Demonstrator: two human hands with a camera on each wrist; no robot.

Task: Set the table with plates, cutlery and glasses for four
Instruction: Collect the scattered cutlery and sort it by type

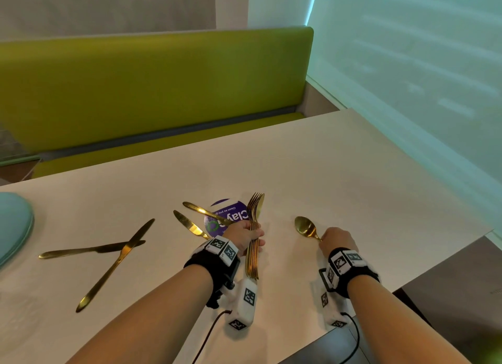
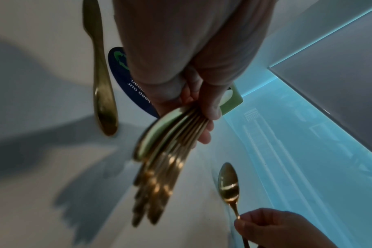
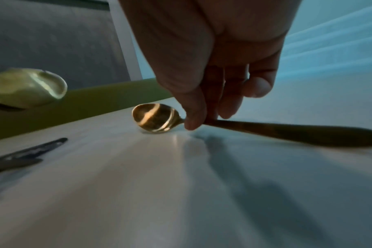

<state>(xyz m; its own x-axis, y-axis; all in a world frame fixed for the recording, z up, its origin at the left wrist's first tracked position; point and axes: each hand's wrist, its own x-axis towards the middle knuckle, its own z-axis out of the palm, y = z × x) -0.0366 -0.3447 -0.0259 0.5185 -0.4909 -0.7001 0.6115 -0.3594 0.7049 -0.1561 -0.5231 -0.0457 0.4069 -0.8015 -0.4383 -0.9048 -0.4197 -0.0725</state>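
Note:
My left hand (image 1: 245,236) grips a bundle of gold forks and spoons (image 1: 254,227) above the middle of the white table (image 1: 353,173); the bundle (image 2: 159,161) fans out from my fingers (image 2: 206,107). My right hand (image 1: 335,240) pinches the neck of a single gold spoon (image 1: 305,227), whose bowl (image 3: 155,118) rests on the table while its handle (image 3: 308,134) runs back under my palm. Two gold knives (image 1: 190,223) lie left of my left hand. Two more knives (image 1: 114,255) lie crossed further left. Teal plates (image 1: 13,227) are stacked at the left edge.
A round purple sticker (image 1: 228,214) lies on the table under the near knives. A green bench (image 1: 152,86) runs along the table's far side. A frosted glass wall (image 1: 421,64) bounds the right. The table's near right corner (image 1: 483,234) drops off beside my right hand.

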